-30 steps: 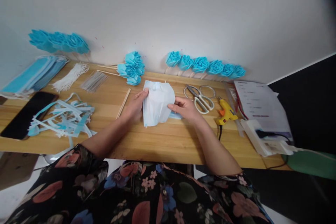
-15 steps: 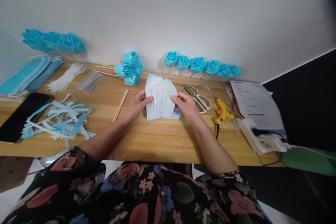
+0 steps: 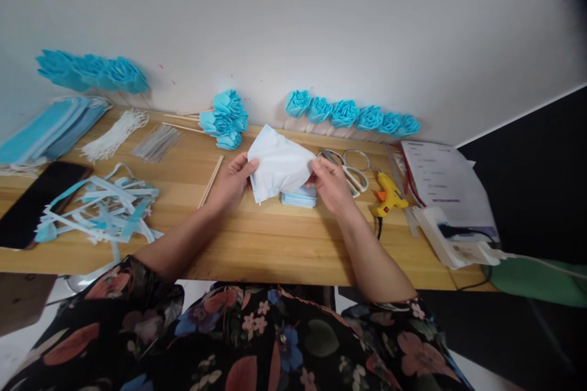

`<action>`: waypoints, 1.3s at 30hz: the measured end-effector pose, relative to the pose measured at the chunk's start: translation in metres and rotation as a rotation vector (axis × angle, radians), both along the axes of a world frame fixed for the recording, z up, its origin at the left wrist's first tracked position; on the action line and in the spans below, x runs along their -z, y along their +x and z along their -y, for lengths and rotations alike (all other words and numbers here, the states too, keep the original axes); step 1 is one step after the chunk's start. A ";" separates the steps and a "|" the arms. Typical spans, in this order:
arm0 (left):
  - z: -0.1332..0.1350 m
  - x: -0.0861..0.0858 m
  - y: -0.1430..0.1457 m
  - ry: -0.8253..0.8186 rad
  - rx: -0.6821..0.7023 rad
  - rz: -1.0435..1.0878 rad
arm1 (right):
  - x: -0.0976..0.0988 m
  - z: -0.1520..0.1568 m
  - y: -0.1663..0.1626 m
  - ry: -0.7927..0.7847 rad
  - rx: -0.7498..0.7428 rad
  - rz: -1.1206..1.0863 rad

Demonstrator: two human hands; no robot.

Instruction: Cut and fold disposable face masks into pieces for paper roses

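Both my hands hold a pale blue mask sheet (image 3: 280, 164) just above the wooden table (image 3: 275, 238). My left hand (image 3: 232, 180) pinches its left edge with thumb and fingers. My right hand (image 3: 332, 183) grips its right edge, fingers closed. The sheet is tilted and partly folded into a wedge. Under it lies a small stack of blue folded pieces (image 3: 299, 197). A thin wooden stick (image 3: 211, 180) lies left of my left hand.
Scissors (image 3: 351, 170) and a yellow glue gun (image 3: 389, 194) lie right of my hands. Blue paper roses (image 3: 351, 116) line the wall. Cut mask strips (image 3: 103, 208), a phone (image 3: 39, 201), stacked masks (image 3: 50, 131), elastic loops (image 3: 114, 137), papers (image 3: 443, 180) are around.
The sheet has been turned and folded from an upright flat shape into a slanted wedge. My hands have risen slightly toward the wall.
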State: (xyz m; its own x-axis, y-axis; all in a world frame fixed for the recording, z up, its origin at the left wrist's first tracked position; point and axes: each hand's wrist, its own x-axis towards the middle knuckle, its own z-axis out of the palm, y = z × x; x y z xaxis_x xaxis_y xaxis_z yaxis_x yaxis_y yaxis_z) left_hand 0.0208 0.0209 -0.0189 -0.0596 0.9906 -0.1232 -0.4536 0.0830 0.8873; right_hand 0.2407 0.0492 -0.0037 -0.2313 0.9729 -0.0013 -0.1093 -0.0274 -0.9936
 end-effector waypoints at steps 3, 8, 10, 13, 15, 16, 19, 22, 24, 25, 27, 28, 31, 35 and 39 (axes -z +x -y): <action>-0.002 0.000 0.000 0.002 -0.024 0.058 | 0.000 0.003 0.000 0.043 -0.101 0.179; -0.003 0.003 -0.001 -0.016 0.011 0.082 | 0.002 0.004 -0.001 0.091 -0.040 0.335; -0.002 0.001 0.000 -0.017 0.076 0.088 | 0.003 0.002 0.000 0.088 0.014 0.318; 0.001 -0.002 0.002 0.000 0.190 0.085 | 0.005 -0.001 0.001 0.088 0.055 0.288; 0.002 -0.002 0.003 0.013 0.233 0.070 | 0.006 -0.001 0.001 0.089 0.064 0.286; 0.002 -0.002 0.002 0.018 0.244 0.061 | 0.006 -0.001 0.001 0.090 0.066 0.286; 0.001 0.001 0.000 0.033 0.254 0.025 | 0.007 -0.001 0.000 0.094 0.080 0.271; -0.001 0.003 -0.002 0.045 0.223 0.006 | 0.006 0.000 -0.001 0.095 0.120 0.222; -0.002 0.003 -0.003 0.056 0.196 0.009 | 0.004 0.000 -0.002 0.088 0.144 0.185; -0.002 0.003 -0.003 0.061 0.187 0.013 | 0.002 0.001 -0.003 0.085 0.152 0.171; -0.002 0.003 -0.003 0.072 0.180 0.026 | -0.001 0.002 -0.004 0.085 0.152 0.154; -0.003 0.003 -0.003 0.076 0.176 0.032 | -0.003 0.003 -0.005 0.089 0.150 0.153; -0.003 0.004 -0.002 0.086 0.171 0.046 | -0.006 0.005 -0.006 0.099 0.146 0.164; -0.002 0.005 -0.002 0.092 0.169 0.066 | -0.006 0.005 -0.006 0.101 0.141 0.157; -0.001 0.003 -0.002 0.095 0.199 0.068 | -0.003 0.004 -0.005 0.102 0.140 0.168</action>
